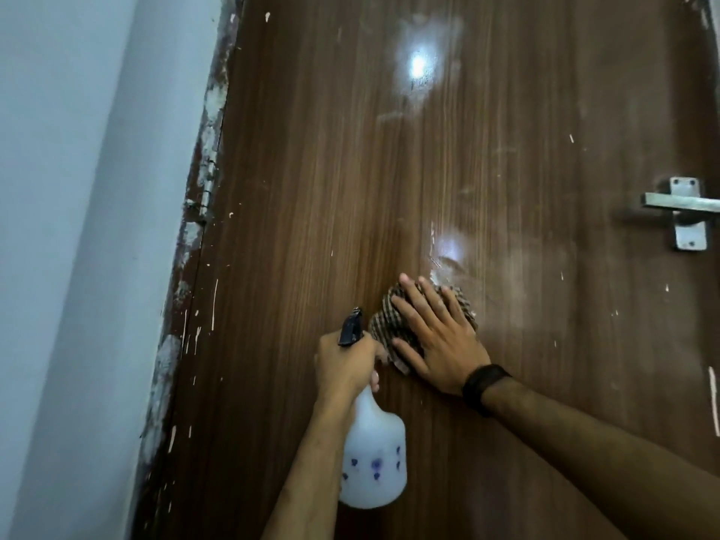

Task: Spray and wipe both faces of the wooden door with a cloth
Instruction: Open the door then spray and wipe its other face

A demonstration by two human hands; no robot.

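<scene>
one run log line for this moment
step: wiping | right hand: flat on cloth against door | left hand: holds spray bottle

One wooden door (389, 169) was counted, with one metal latch (685, 212) at its right edge and one hinge (206, 189) at its left. One checked cloth (393, 325) and one white spray bottle (372, 454) were seen near the middle. Two hands were counted: left hand (346, 364), right hand (440, 341). One dark wristband (483, 383) was noted.
</scene>
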